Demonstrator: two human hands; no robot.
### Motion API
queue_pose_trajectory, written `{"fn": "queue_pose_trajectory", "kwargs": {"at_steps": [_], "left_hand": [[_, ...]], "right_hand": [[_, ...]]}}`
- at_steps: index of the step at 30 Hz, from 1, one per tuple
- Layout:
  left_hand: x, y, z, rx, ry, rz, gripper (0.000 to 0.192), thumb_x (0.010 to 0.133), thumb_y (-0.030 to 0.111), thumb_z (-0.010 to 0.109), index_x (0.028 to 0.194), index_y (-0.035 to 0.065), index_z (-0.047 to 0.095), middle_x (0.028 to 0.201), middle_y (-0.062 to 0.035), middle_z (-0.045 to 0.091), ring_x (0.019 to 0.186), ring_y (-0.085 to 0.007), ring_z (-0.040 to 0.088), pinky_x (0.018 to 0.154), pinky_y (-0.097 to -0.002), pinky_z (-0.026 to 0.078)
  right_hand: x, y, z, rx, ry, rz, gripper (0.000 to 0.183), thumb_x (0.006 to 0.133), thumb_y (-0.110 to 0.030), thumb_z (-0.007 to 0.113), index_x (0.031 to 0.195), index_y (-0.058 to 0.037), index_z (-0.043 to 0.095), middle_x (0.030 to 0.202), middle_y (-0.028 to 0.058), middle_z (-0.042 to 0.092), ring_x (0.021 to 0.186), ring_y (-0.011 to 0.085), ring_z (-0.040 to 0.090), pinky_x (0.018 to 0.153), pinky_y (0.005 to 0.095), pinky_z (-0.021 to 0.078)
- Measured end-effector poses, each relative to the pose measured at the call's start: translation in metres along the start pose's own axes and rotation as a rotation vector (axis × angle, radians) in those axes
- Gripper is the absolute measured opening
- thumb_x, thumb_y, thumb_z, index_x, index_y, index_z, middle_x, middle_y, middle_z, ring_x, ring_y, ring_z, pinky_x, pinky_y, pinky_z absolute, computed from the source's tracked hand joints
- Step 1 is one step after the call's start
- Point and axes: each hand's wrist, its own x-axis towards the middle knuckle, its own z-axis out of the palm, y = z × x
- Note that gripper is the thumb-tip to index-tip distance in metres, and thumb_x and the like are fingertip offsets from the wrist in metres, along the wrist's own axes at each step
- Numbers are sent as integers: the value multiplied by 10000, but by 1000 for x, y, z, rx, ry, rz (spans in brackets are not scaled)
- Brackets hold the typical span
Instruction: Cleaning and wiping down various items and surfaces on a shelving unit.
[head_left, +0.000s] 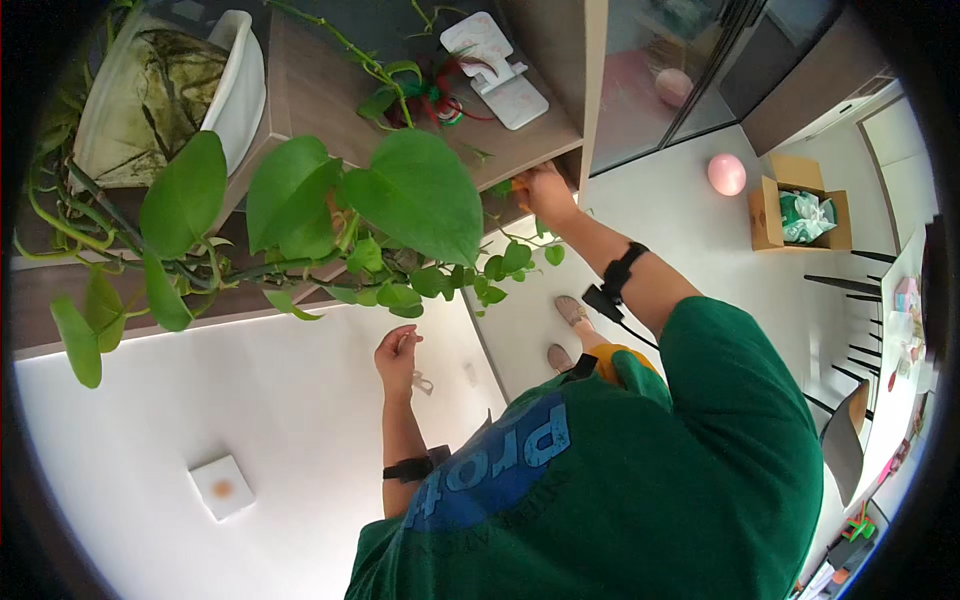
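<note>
My right hand (544, 191) reaches to the lower compartment of a wooden shelf unit (532, 150), its fingers curled beside a small orange and green thing (501, 187); the fingertips are partly hidden, so I cannot tell if they hold it. My left hand (396, 358) hangs over a white surface, fingers curled in, nothing visible in them. Trailing pothos vines with large heart-shaped leaves (416, 195) run across the shelf front above it. On the shelf lie a folding white phone stand (499, 75) and a red and green ribbon-like decoration (439, 101).
A white planter (244, 90) stands at the upper left. A pink balloon (727, 175) and an open cardboard box (765, 217) holding a green and white bag are on the floor at right. A chair (844, 450) stands by a long white table (892, 360). Glass doors (637, 90) adjoin the shelf.
</note>
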Motion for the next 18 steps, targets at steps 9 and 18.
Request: {"fn": "queue_pose_trajectory", "kwargs": {"at_steps": [9, 18], "left_hand": [[-15, -12, -20, -4, 81, -45, 171, 930, 65, 602, 1075, 28, 684, 849, -24, 694, 519, -13, 412, 467, -183, 309], [10, -88, -30, -250, 152, 14, 163, 938, 110, 629, 1068, 24, 677, 799, -63, 678, 468, -15, 375, 422, -199, 291]], "right_hand": [[38, 58, 79, -289, -282, -67, 322, 871, -307, 585, 1113, -109, 664, 1160, 158, 645, 1106, 320, 598, 930, 426, 467], [55, -20, 82, 382, -444, 60, 394, 934, -295, 509, 1259, -95, 606, 1274, 126, 603, 1179, 298, 576, 970, 451, 440]]}}
